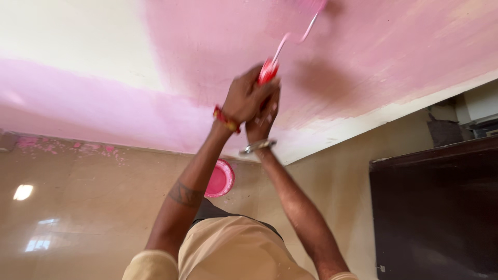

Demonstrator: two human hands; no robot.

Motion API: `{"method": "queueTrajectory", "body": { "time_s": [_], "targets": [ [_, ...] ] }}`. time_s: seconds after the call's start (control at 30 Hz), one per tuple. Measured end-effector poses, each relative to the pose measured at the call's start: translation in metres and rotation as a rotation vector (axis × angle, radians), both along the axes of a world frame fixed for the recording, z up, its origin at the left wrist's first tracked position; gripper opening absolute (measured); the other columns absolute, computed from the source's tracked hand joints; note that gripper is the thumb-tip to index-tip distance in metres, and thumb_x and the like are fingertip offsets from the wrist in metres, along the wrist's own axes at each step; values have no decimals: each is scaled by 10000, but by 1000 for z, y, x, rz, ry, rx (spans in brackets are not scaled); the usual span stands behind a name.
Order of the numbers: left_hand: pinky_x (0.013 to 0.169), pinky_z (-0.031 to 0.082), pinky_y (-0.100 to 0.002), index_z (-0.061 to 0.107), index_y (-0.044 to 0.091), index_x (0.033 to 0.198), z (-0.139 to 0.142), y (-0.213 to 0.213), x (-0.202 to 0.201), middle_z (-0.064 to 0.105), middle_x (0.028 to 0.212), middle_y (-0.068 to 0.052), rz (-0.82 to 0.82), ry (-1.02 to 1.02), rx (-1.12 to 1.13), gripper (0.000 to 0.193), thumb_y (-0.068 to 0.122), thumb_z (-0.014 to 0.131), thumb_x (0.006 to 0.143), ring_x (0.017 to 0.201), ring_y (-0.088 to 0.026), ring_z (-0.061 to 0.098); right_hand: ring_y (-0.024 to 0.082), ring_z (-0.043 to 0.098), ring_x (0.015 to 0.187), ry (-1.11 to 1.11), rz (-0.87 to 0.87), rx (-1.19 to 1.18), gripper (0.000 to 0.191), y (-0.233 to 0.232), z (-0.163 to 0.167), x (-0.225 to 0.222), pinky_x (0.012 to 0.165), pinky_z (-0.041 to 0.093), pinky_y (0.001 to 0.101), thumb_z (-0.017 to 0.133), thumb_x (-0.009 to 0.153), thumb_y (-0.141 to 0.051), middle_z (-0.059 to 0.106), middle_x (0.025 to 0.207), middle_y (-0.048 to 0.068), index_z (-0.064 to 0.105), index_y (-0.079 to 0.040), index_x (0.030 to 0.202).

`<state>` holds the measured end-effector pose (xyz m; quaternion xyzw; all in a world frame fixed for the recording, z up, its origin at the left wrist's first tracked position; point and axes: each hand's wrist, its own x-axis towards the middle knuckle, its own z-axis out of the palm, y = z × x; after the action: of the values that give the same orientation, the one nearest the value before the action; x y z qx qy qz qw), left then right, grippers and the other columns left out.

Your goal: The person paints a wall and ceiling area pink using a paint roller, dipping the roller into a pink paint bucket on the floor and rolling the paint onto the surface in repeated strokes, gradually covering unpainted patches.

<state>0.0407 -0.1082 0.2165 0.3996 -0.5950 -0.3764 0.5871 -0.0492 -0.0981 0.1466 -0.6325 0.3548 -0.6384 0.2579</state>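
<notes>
Beige cloth on the person's body [233,249] fills the bottom of the head view, nearest the lens, with both bare forearms rising from it toward twelve o'clock. Between the arms, at about seven o'clock from the hands, a round pink tray of paint [220,179] sits on the glossy tan floor [78,207]; pink spatter [62,148] speckles the floor along the foot of the wall at nine o'clock. A dark brown panel [436,207] stands at four o'clock, well apart from the arms, and nothing lies between the hands and the wall.

Most of the wall [389,52] is coated in pink, with a bare cream patch at ten o'clock and a pale unpainted strip along its lower edge. Window light reflects off the floor at eight o'clock.

Both hands are closed together around the red handle [268,70] of a paint roller: the left hand [249,98], with a red thread band at its wrist, wraps over the front, and the right hand [264,116], wearing a metal bangle, grips just behind. A thin pale rod [298,36] runs from the handle toward one o'clock, and its blurred head meets the wall at the top edge.
</notes>
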Motion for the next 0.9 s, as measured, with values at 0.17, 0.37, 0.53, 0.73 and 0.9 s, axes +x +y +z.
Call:
{"method": "queueTrajectory", "body": {
  "time_s": [0.17,0.37,0.53,0.73,0.9],
  "targets": [
    [664,498,-329,673,41,1246,16,-8,1,641,768,-105,4,-32,76,431,378,666,977,700,-143,564,212,609,1122,-55,107,-123,404,-8,24,1,948,526,361,601,1007,-85,598,1216,123,460,16,1372],
    [883,563,-323,599,-2,1377,-26,0,-2,733,1063,-102,-5,153,-2,464,302,641,1029,980,-132,671,220,612,1110,156,-40,-72,443,3,-4,3,922,524,369,622,968,-94,604,1206,132,447,24,1358],
    [593,464,-414,634,19,1447,-36,11,3,656,808,-183,-62,259,490,451,268,633,1071,676,-250,628,178,648,1020,89,-118,194,298,9,-8,11,869,555,311,621,1015,-84,650,1103,91,533,-13,1291],
    [661,511,-278,653,17,1282,24,-4,17,657,815,-26,13,92,-17,386,323,612,1049,734,-69,572,178,580,1070,-31,67,-68,298,-6,31,22,926,527,324,623,1013,-47,582,1159,94,485,-3,1273],
    [669,514,-272,650,15,1284,16,0,27,669,808,-32,17,58,-15,393,328,596,1052,722,-70,595,173,582,1032,117,-24,-85,346,1,24,31,870,510,316,619,989,-93,574,1143,92,458,13,1278]
  ]
}}
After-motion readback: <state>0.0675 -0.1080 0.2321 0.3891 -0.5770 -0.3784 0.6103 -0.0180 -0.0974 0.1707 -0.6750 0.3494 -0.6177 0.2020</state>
